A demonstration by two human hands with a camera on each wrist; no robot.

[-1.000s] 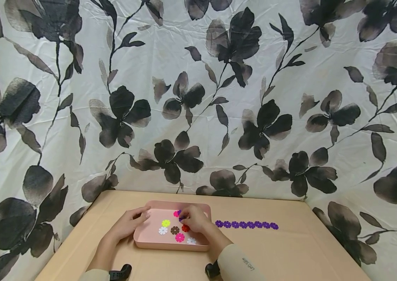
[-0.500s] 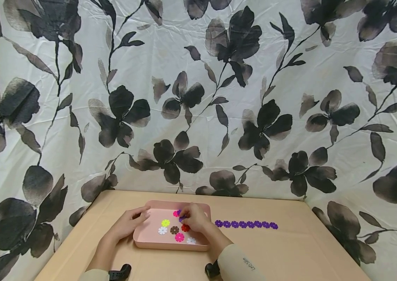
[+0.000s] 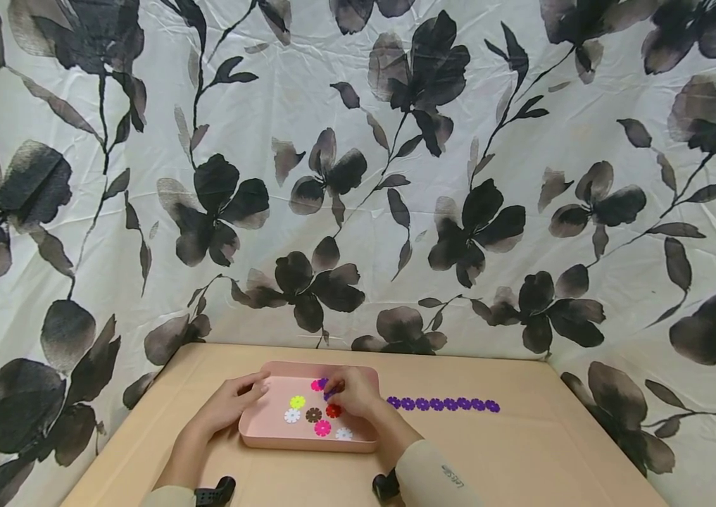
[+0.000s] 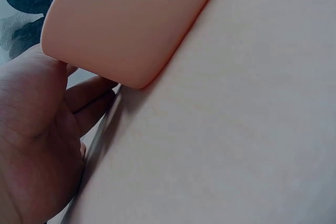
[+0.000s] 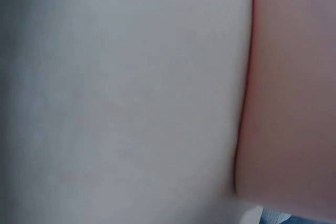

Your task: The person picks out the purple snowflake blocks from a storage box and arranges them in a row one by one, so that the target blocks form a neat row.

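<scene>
Purple flower chain (image 3: 443, 405) lies mid-frame right of the pink tray (image 3: 256, 431); several colours remain inside.
Right hand (image 3: 351, 396) seems to pinch a purple flower piece (image 3: 326, 391); left hand (image 3: 231, 403) grips the tray's left rim.

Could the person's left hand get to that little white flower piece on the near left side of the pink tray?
Probably yes. The left hand rests on the tray's left rim, and the white piece lies just inside with nothing between them; the right hand works farther right.
</scene>
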